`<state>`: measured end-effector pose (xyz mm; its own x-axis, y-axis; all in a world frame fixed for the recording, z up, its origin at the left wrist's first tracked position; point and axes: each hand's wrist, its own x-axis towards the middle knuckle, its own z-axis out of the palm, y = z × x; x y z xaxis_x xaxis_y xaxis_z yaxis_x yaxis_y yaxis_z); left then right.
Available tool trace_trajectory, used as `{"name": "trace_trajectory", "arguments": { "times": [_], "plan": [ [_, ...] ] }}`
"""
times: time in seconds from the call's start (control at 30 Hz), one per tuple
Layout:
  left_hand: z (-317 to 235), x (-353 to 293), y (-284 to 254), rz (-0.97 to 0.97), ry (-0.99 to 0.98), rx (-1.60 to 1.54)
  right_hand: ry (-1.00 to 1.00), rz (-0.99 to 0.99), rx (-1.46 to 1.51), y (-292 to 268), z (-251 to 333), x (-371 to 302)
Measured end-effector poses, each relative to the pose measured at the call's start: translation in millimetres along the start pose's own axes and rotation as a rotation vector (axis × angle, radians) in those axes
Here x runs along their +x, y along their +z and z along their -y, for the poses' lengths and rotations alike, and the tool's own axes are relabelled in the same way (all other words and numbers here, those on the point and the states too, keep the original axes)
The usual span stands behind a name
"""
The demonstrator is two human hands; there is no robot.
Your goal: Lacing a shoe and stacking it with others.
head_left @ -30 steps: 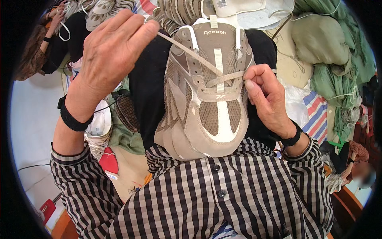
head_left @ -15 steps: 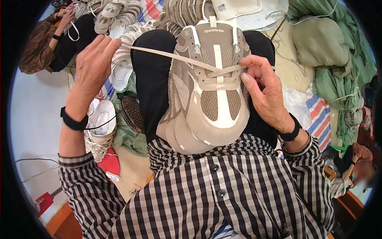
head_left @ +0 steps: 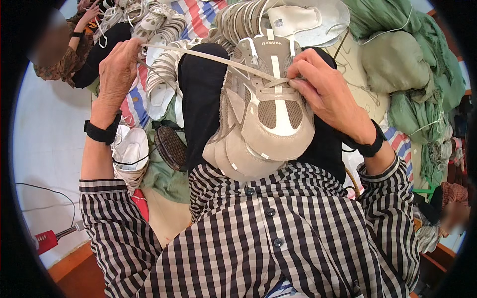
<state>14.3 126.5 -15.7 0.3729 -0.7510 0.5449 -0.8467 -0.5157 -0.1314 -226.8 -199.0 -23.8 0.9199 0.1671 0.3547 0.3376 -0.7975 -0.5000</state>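
Observation:
A stack of beige shoe uppers lies across my lap, toes toward me. The top shoe upper (head_left: pixel 293 130) has brown mesh and a white centre stripe. My left hand (head_left: pixel 119 69) is raised to the left of it, fingers closed on a flat beige shoelace (head_left: pixel 198 53). The lace runs taut from there to the front eyelets, and a loose length also hangs by that hand. At the lace crossing, over the lower tongue, my right hand (head_left: pixel 328 94) pinches the lace against the right eyelet row. Its fingertips partly hide the lace there.
Rows of similar uppers (head_left: pixel 238 22) and white insole-shaped pieces (head_left: pixel 293 17) lie beyond my knees. Green cloth bundles (head_left: pixel 397 62) are at right. A dark-soled shoe (head_left: pixel 170 148) and stacked pale shoes (head_left: pixel 130 149) sit at left. Other people work at both edges.
My right hand has moved left and turned over the lace crossing. The left hand still holds the lace taut, and a loose strand now shows beside it. The whole view has shifted slightly.

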Motion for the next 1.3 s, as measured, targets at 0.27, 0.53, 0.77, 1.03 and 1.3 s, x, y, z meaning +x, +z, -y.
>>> {"name": "trace_trajectory", "arguments": {
  "times": [0.27, 0.53, 0.77, 1.03, 1.3],
  "plan": [
    [10.4, -29.8, 4.8, 0.103, -0.041, -0.006, 0.047, 0.042, -0.081, -8.2, -7.4, 3.8],
    [22.8, -85.8, 20.5, 0.185, -0.080, -0.005, -0.055, 0.120, -0.591, -16.7, -43.6, -24.3],
    [15.6, -108.9, 12.4, 0.120, -0.135, -0.010, 0.122, -0.064, -0.811, -59.4, -102.8, -77.3],
    [60.9, -195.2, 7.7, 0.361, -0.252, 0.161, 0.501, -0.054, -0.807, -102.4, -186.3, -180.2],
    [79.3, -234.2, -23.2, 0.409, -0.458, 0.229, 0.655, -0.355, -0.850, -207.6, -271.0, -414.1]
  ]
}}
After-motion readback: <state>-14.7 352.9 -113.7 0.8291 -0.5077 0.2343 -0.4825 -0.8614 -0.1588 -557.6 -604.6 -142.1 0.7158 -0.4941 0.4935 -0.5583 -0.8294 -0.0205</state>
